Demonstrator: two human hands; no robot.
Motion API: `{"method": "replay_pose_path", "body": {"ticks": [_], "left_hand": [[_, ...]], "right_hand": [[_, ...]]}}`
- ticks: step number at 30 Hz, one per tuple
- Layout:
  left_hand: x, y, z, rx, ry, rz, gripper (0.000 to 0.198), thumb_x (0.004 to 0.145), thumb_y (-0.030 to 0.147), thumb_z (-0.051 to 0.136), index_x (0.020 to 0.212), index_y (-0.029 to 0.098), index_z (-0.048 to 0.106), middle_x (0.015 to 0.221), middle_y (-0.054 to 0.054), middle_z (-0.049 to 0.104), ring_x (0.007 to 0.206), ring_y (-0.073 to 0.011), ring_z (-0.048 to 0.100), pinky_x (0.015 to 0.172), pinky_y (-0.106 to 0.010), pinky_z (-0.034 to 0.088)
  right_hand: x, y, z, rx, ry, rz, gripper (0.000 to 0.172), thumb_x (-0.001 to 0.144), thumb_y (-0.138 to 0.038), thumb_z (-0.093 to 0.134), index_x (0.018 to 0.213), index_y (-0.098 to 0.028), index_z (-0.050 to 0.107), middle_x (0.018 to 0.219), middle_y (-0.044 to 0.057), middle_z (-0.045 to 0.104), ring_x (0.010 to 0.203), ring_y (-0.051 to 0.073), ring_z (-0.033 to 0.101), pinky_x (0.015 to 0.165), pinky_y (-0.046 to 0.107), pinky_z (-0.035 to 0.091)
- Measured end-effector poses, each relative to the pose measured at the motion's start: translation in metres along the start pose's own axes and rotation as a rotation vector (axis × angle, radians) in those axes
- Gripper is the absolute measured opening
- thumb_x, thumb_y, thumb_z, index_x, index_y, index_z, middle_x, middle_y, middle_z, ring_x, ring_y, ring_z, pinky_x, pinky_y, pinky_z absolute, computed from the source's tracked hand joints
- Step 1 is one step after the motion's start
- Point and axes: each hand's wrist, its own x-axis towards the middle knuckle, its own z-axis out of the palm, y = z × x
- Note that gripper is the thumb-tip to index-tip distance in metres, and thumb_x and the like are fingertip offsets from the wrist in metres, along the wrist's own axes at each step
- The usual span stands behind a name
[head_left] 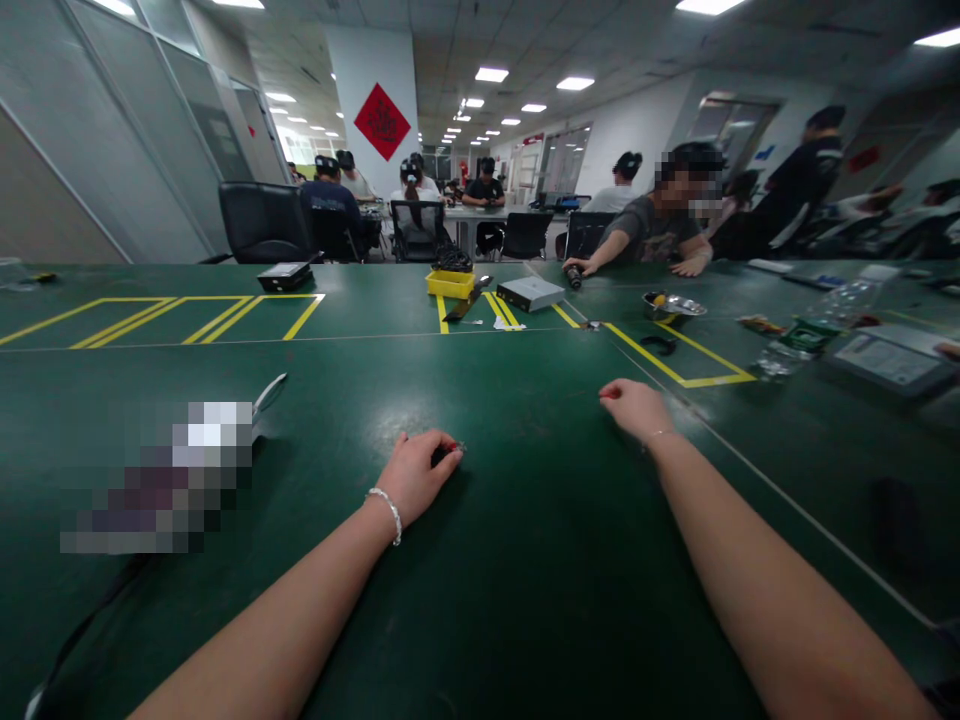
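Observation:
My left hand (421, 470) rests low over the green table (525, 560), thumb and forefinger pinched on a small red and metallic object (458, 449) too small to name. A braided bracelet circles that wrist. Farther right and a little farther forward, my right hand (634, 408) is closed, its fingertips together; a bit of red shows at them, and whether it is an object or a fingernail cannot be made out. The two hands are well apart. Left of my left hand lies a blurred-out item (172, 480) with a pale loop and a dark strap.
Farther back are a yellow bin (450, 284), a grey metal box (530, 293), a black box (285, 276) and yellow tape lines. On the right are a metal bowl (675, 306), a black ring (658, 345), a plastic bottle (814, 330) and another box (892, 358). Across the table a person holds a dark object.

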Motion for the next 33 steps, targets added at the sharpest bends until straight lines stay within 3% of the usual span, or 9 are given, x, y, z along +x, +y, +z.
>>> {"method": "replay_pose_path", "body": {"ticks": [2, 6, 8, 10, 16, 22, 28, 33], "left_hand": [[0.0, 0.0, -0.001, -0.017, 0.006, -0.019, 0.015, 0.079, 0.033, 0.045, 0.085, 0.023, 0.054, 0.087, 0.0, 0.063, 0.085, -0.018, 0.056, 0.098, -0.053, 0.018], [0.0, -0.001, -0.001, -0.03, 0.017, -0.035, 0.008, 0.076, 0.027, 0.05, 0.08, 0.022, 0.054, 0.085, 0.002, 0.063, 0.085, -0.0174, 0.056, 0.098, -0.051, 0.018], [0.0, -0.001, 0.0, -0.029, 0.017, -0.032, 0.006, 0.074, 0.026, 0.051, 0.079, 0.022, 0.053, 0.083, 0.002, 0.063, 0.085, -0.0174, 0.056, 0.098, -0.051, 0.017], [0.001, -0.002, 0.0, -0.025, 0.019, -0.034, 0.006, 0.074, 0.026, 0.051, 0.079, 0.022, 0.053, 0.082, 0.003, 0.062, 0.084, -0.0172, 0.056, 0.098, -0.051, 0.017], [0.002, 0.0, 0.0, -0.001, 0.009, -0.051, 0.014, 0.08, 0.031, 0.042, 0.08, 0.021, 0.051, 0.075, 0.002, 0.06, 0.076, -0.0153, 0.055, 0.097, -0.048, 0.02], [0.002, -0.002, 0.0, 0.007, -0.036, -0.017, 0.032, 0.087, 0.031, 0.025, 0.076, 0.022, 0.053, 0.078, 0.002, 0.062, 0.079, -0.0161, 0.055, 0.096, -0.048, 0.02], [0.001, -0.003, 0.001, -0.003, 0.003, -0.024, 0.025, 0.084, 0.036, 0.032, 0.08, 0.023, 0.054, 0.08, 0.002, 0.063, 0.079, -0.0162, 0.056, 0.096, -0.047, 0.021], [0.0, -0.004, 0.002, -0.048, 0.071, -0.025, 0.012, 0.077, 0.032, 0.047, 0.081, 0.023, 0.053, 0.085, 0.001, 0.062, 0.083, -0.0166, 0.055, 0.096, -0.045, 0.024]], "right_hand": [[-0.013, -0.029, 0.016, 0.301, -0.146, -0.062, 0.014, 0.069, -0.017, 0.056, 0.082, -0.015, 0.061, 0.082, 0.008, 0.062, 0.072, 0.013, 0.057, 0.068, 0.025, 0.044], [-0.052, -0.082, 0.045, 1.092, -0.655, -0.029, 0.014, 0.063, -0.009, 0.061, 0.077, -0.013, 0.059, 0.081, 0.007, 0.062, 0.066, 0.007, 0.056, 0.066, 0.02, 0.045], [-0.069, -0.097, 0.053, 1.195, -0.836, 0.0, 0.017, 0.063, -0.012, 0.063, 0.08, -0.013, 0.059, 0.079, 0.006, 0.063, 0.06, 0.006, 0.054, 0.059, 0.018, 0.044], [-0.081, -0.104, 0.057, 1.214, -0.924, 0.008, 0.019, 0.063, -0.015, 0.065, 0.081, -0.013, 0.058, 0.073, 0.004, 0.062, 0.051, 0.004, 0.049, 0.049, 0.016, 0.04], [-0.087, -0.105, 0.061, 1.329, -0.924, 0.007, 0.02, 0.059, -0.02, 0.069, 0.072, -0.013, 0.057, 0.055, -0.004, 0.052, 0.045, 0.002, 0.042, 0.042, 0.014, 0.032], [-0.083, -0.102, 0.064, 1.4, -0.924, 0.008, 0.016, 0.063, -0.018, 0.068, 0.075, -0.012, 0.059, 0.059, -0.002, 0.054, 0.051, 0.004, 0.048, 0.049, 0.016, 0.039], [-0.079, -0.1, 0.063, 1.405, -0.998, 0.041, 0.012, 0.072, -0.017, 0.06, 0.08, -0.009, 0.061, 0.07, 0.004, 0.059, 0.059, 0.006, 0.054, 0.057, 0.017, 0.045], [-0.077, -0.098, 0.063, 1.44, -0.992, 0.099, 0.007, 0.07, -0.012, 0.06, 0.077, -0.012, 0.059, 0.07, 0.002, 0.06, 0.057, 0.005, 0.054, 0.054, 0.015, 0.046]]}}
